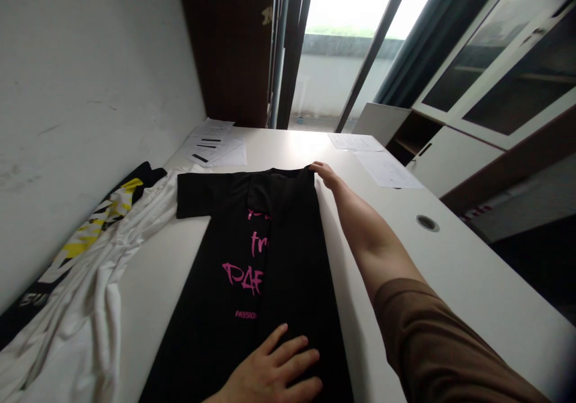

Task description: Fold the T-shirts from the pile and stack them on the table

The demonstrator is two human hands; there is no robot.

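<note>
Shirt point(297, 259), black with pink lettering point(243, 277), lies lengthwise on a white table point(459, 265), collar at the far end. Its right side is folded inward, which is why the words are cut off partway; the left sleeve point(198, 193) sticks out flat. The left hand point(279, 370) rests palm down on the near part, fingers spread wide, holding nothing – probably to keep the layers smooth. The right hand point(326, 174) reaches to the far folded corner, fingers touching it, seemingly to steady the edge; whether they pinch cloth, I cannot tell. White clothing point(99, 289) lies to the left – beside the shirt.
</note>
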